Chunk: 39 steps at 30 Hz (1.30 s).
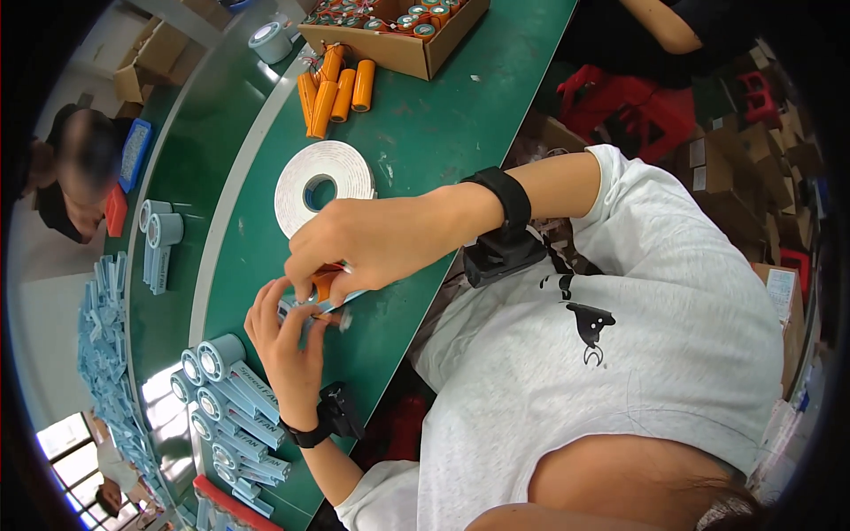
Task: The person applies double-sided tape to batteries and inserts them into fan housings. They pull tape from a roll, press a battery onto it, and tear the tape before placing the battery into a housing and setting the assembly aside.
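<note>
Grey shirt: our grey shirt (655,354) is nearest, beside the near edge of the green worktop (434,115).
Right-hand fingers: our right hand (359,237) bends over from above, thumb and forefinger drawn close about an orange cylinder (324,282); we cannot tell whether they pinch it or the part below.
Left-hand fingers: our left hand (288,341) curls its slightly spread fingers around a light-blue casing (351,298), probably to steady it for the other hand.
Casing and cylinder: we have both between our hands, just above the worktop, between its near and far edges; fingers hide how they join.
Tape roll: just beyond our right hand, the white tape roll (295,190) lies flat, perhaps so it stays within reach.
Fans: toward the far edge, past our left wrist, light-blue fans (232,414) lie in a close row, handles roughly parallel, likely to save room.
Loose cells: orange cells (322,108) cluster beside the open carton, some with wires.
Open carton: the cardboard box (452,51) holds many cylinders, ends up, presumably to pack tightly.
Red-rimmed tray: near the worktop's end on our left, a red-rimmed tray (232,503) contains light-blue pieces.
</note>
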{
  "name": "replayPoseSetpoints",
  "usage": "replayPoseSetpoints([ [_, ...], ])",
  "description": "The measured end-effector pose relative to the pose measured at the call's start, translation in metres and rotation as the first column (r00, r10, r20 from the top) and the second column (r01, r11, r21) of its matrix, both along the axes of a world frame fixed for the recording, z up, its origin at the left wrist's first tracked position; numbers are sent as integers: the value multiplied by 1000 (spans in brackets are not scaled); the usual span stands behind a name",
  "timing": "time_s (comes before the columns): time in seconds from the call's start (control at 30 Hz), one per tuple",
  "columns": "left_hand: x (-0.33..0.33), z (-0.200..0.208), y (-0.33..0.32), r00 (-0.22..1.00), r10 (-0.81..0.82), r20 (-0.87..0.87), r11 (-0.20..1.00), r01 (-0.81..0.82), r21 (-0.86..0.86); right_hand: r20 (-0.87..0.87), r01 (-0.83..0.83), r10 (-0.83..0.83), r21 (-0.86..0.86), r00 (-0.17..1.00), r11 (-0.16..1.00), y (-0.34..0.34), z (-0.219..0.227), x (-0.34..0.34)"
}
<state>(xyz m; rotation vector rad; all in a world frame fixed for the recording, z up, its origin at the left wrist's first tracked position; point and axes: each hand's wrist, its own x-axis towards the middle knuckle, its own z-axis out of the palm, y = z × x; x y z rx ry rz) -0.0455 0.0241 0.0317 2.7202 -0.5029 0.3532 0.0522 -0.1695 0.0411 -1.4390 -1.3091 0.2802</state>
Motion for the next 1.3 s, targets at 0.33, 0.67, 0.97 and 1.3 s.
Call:
replayPoseSetpoints([
  [0.33, 1, -9, -3, 981, 172, -87, 892, -192, -410, 344, 42, 68, -303, 936, 952, 6, 6, 0],
  [0.67, 0, 1, 3, 988, 121, -97, 893, -151, -424, 582, 118, 252, -523, 774, 844, 39, 1, 8],
  [0.97, 32, 52, 16, 982, 50, 180, 994, -31, -104, -203, 123, -141, -99, 969, 987, 16, -15, 29],
  [1.3, 256, -8, 202, 855, 519, 21, 757, -471, 453, -448, 315, -366, -187, 815, 931, 110, -29, 269],
])
